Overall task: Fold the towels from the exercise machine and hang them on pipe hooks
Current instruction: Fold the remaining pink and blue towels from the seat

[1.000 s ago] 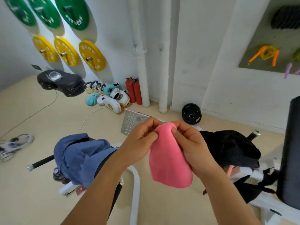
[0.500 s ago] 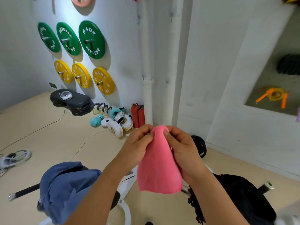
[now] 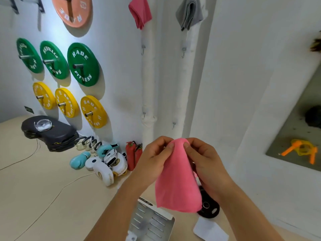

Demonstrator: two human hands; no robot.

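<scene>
Pink towel (image 3: 177, 180) hanging folded, top pinched between left hand (image 3: 154, 157) and right hand (image 3: 205, 159)

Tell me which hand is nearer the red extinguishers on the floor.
Left. The left hand sits just right of the extinguishers; the right hand is farther right, beyond the pink towel.

Two towels hang high on two upright pipes (image 3: 147, 80): one towel (image 3: 140, 11) on the left pipe, another (image 3: 189, 13) on the right. Boxing gloves (image 3: 104, 162) lie on the floor (image 3: 34, 188) left of the pipes, below the wall plates (image 3: 83, 64).
</scene>
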